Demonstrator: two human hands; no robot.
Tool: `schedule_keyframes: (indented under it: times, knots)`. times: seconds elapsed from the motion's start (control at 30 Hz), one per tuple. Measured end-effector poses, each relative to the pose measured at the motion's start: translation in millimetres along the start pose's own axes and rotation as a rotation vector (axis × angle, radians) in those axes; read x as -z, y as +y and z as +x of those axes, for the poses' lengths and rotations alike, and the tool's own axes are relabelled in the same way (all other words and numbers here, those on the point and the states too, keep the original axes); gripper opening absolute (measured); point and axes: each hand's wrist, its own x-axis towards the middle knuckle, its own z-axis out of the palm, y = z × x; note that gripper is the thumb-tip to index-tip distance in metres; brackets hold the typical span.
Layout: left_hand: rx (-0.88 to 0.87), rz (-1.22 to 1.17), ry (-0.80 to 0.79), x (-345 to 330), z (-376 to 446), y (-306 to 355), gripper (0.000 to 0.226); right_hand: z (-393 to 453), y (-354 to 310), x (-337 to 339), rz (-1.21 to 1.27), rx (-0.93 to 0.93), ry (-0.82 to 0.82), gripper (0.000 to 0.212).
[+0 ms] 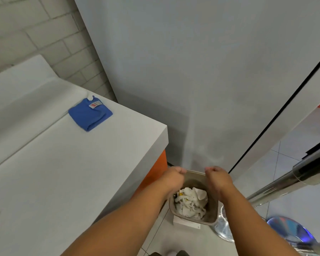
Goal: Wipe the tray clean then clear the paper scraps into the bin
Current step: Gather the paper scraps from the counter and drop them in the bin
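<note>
A small beige bin (193, 221) stands on the floor beside the counter. Crumpled white paper scraps (191, 200) fill its bottom. Both my hands hover over the bin's far rim, seen from the back. My left hand (174, 177) has its fingers curled in like a fist, with nothing showing in it. Just to its right, my right hand (218, 177) also has its fingers bent down and in, and I see nothing held. A narrow gap separates the two hands. No tray is in view.
A folded blue cloth (90, 113) lies on the white counter (54, 172) to the left, above an orange cabinet side (153, 175). A grey wall panel (192, 80) rises behind the bin. A chrome stool pole (277, 185) and base (224, 230) stand right.
</note>
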Motion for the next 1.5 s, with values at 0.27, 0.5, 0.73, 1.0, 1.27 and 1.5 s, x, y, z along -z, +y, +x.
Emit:
schedule_keyframes:
  times: [0.27,0.5,0.73,1.0,1.27,1.5]
  knots:
    - [-0.409,-0.044,0.252,58,-87,32,0.02,-89,-109,-19,0.064,0.591,0.01,0.011]
    - [-0.423,-0.05,0.648,147,-153,-4,0.019,-164,-144,-89,-0.128,0.846,-0.313,0.016]
    - [-0.236,-0.093,0.973,220,-215,-99,0.016,-236,-137,-176,-0.543,1.03,-0.666,0.017]
    - [0.074,0.176,1.181,291,-274,-177,0.032,-307,-140,-263,-0.825,1.044,-0.903,0.045]
    - [0.497,0.115,1.019,344,-303,-229,0.068,-352,-144,-341,-0.765,0.853,-0.949,0.109]
    - [0.362,0.028,0.935,349,-305,-237,0.066,-382,-144,-371,-1.124,1.018,-0.892,0.108]
